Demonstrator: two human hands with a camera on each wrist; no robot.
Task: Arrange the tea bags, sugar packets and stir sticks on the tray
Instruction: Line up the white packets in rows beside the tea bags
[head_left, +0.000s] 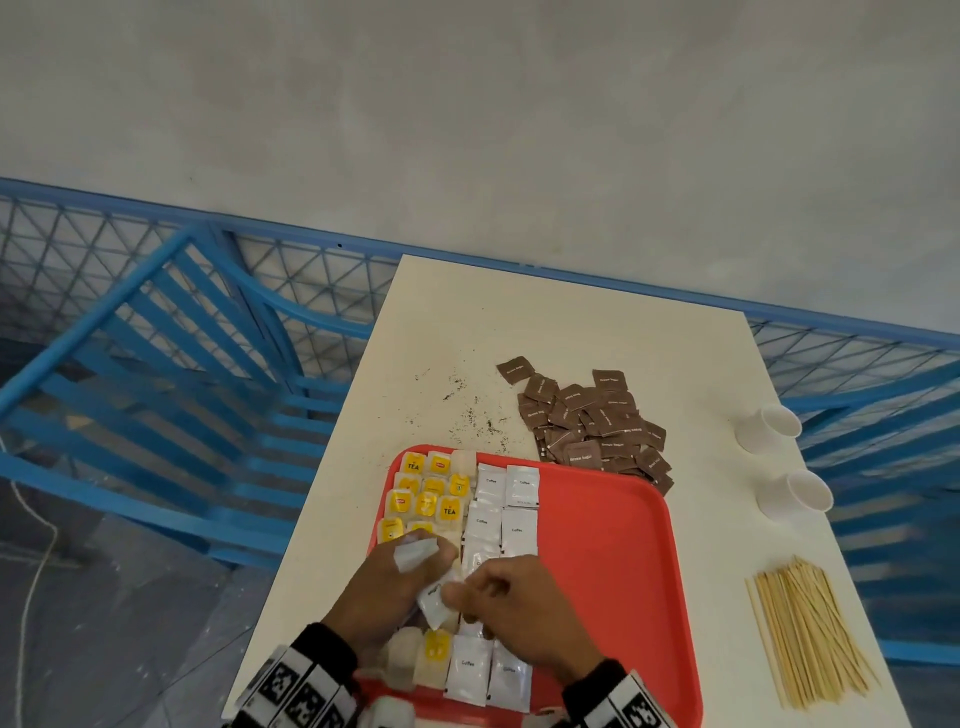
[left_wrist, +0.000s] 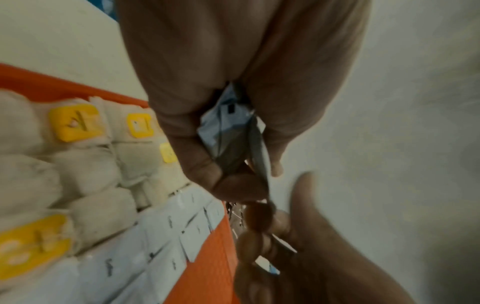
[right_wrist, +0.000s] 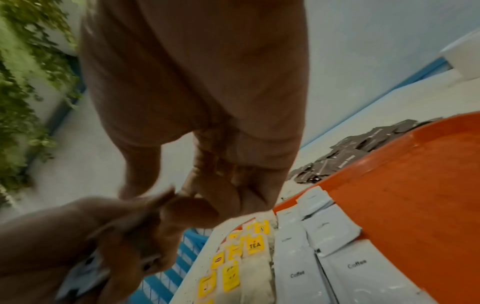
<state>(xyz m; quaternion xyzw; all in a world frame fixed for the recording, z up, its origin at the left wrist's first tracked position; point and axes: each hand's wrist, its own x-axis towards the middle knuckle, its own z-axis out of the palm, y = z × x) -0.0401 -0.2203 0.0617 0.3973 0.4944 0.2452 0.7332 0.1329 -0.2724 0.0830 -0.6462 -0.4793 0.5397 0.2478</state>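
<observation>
- Closest in, both hands meet over the near-left part of the red tray (head_left: 613, 545). The left hand (head_left: 384, 587) has its fingers curled around a small bunch of white sachets (head_left: 415, 553), and the right hand (head_left: 519, 597) is pinching one white sachet (head_left: 434, 603) out of that bunch with thumb and fingertips.
- That pinched sachet sits right between the two hands, tilted, its long axis running roughly near-to-far like the ones already laid down.
- Directly under and just past the hands run the two columns of white coffee sachets (head_left: 501, 514), with a gap in the rows about where the hands hover. Looks like the next drop is pretty much straight down, and the right hand is the one placed for it.
- Left of those columns, the tea bags (head_left: 426, 493) fill the tray's left strip; its right half is bare.
- Farther out, off the tray's far-right corner, the brown sugar packets (head_left: 592, 421) lie in a loose pile, clearly on the right hand's side.
- The stir sticks (head_left: 805, 634) lie in a bundle on the table (head_left: 467, 322) well right of the tray, long axis near-to-far, also right-hand territory.
- Two paper cups (head_left: 779, 457) lie tipped by the right edge.
</observation>
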